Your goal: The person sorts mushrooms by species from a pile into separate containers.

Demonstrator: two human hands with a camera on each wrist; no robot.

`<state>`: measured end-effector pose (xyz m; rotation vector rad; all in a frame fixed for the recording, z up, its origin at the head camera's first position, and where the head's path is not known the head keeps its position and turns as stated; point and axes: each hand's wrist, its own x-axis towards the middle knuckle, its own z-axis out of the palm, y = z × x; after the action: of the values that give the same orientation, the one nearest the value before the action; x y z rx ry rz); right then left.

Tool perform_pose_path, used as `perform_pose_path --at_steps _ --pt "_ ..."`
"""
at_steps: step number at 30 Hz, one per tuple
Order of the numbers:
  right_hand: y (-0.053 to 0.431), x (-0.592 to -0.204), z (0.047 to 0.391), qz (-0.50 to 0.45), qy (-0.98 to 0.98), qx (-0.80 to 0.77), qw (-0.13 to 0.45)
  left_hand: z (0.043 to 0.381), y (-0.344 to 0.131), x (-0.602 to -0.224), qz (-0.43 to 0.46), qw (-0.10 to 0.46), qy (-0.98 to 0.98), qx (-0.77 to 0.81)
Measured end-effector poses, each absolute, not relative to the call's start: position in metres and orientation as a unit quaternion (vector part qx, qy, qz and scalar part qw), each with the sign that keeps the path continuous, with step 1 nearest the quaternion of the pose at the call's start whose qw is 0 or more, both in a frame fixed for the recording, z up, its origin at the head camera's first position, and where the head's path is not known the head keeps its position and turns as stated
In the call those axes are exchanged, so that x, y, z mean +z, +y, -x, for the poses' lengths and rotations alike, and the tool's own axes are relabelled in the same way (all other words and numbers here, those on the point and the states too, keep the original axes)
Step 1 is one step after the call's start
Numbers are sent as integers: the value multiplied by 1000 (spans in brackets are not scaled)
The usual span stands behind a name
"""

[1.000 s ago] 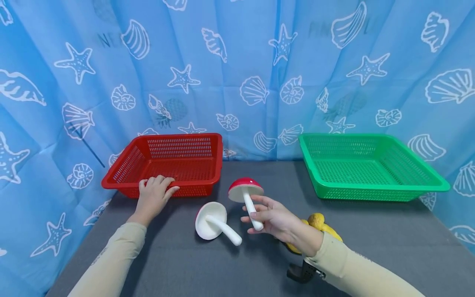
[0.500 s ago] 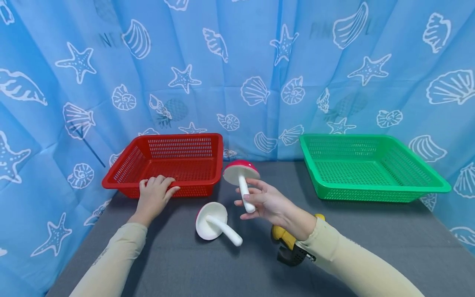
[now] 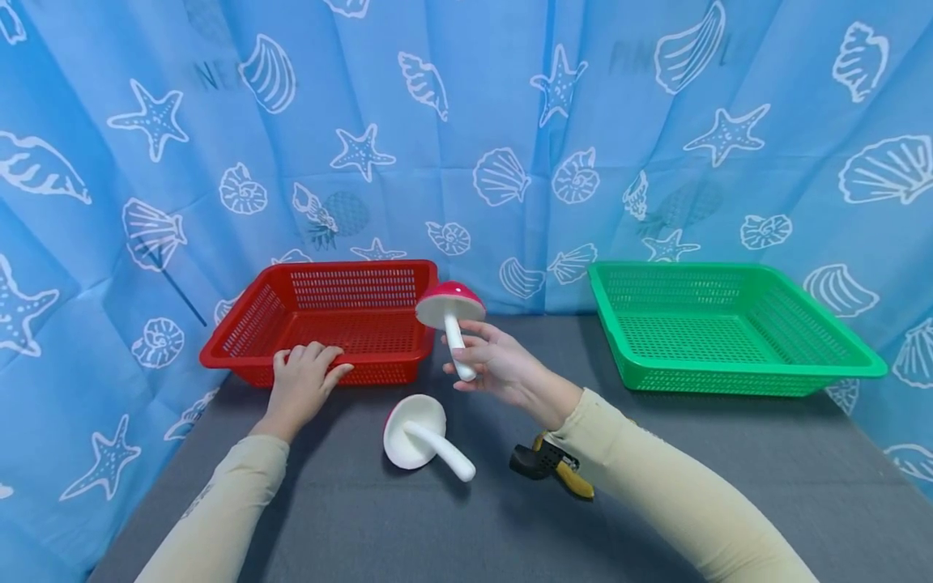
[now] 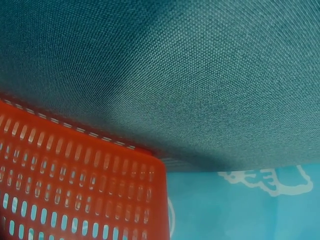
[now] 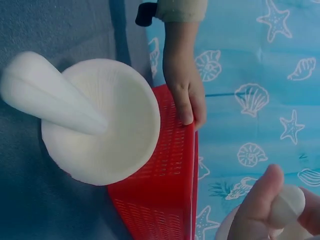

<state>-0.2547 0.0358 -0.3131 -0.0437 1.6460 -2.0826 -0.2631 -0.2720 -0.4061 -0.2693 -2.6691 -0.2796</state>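
My left hand grips the front rim of the red basket, fingers over the edge. In the right wrist view its thumb lies against the basket's outer wall. My right hand holds a red-capped toy mushroom by its white stem, cap up, in the air by the basket's right front corner. On the table, a second toy mushroom lies on its side, pale underside and stem toward me. The right wrist view shows my right thumb against the held stem, with the lying mushroom large at left.
A green basket stands at the back right of the grey table. A yellow object lies mostly hidden under my right forearm, behind the black wrist camera. A blue shell-patterned curtain hangs behind.
My right hand has lifted the mushroom up and leftward, from above the middle of the table to the red basket's right front corner. The left hand has stayed on the rim.
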Motion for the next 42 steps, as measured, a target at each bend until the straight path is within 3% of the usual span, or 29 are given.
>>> perform_pose_path --at_steps 21,30,35,42 --pt "-13 -319 297 -24 622 -756 203 263 -273 -405 92 210 -968 -100" --pt "-29 -322 315 -4 609 -763 216 264 -272 -404 94 220 -966 -96" --pt "-32 -325 325 55 590 -772 231 266 -272 -404 93 219 -967 -93" --pt "-18 -334 329 69 605 -769 193 264 -273 -404 95 222 -966 -94"
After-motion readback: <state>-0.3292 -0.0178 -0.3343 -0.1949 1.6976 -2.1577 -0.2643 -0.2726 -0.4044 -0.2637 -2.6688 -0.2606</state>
